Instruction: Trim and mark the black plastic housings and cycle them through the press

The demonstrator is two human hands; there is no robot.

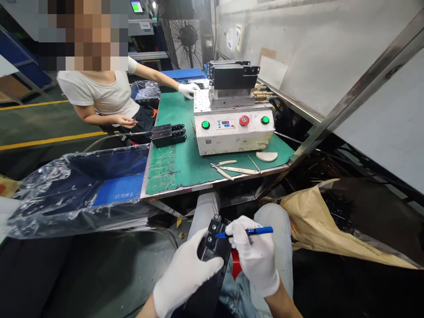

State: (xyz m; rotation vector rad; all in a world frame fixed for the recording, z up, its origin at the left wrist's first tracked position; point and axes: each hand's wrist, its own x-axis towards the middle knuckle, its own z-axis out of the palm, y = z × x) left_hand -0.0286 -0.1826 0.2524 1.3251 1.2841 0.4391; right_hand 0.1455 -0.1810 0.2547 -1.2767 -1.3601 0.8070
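Observation:
My left hand (188,269), in a white glove, is closed round a long black plastic housing (208,282) held tilted above my lap. At its upper end are small screw-like round fittings. My right hand (254,251), also gloved, pinches a slim blue pen-shaped tool (263,230). The tool's pointed end meets or hovers just over the fittings; whether it touches I cannot tell. My fingers cover part of the housing and the tool's middle.
On the green-topped table (175,168) stand a white machine (235,132) bearing black housings (235,77), more housings (167,134), and nippers (221,170) beside a knife (240,169). A plastic-lined bin (122,165) is left, a brown bag (308,212) right. A co-worker's gloved hand (188,90) touches the machine's left side.

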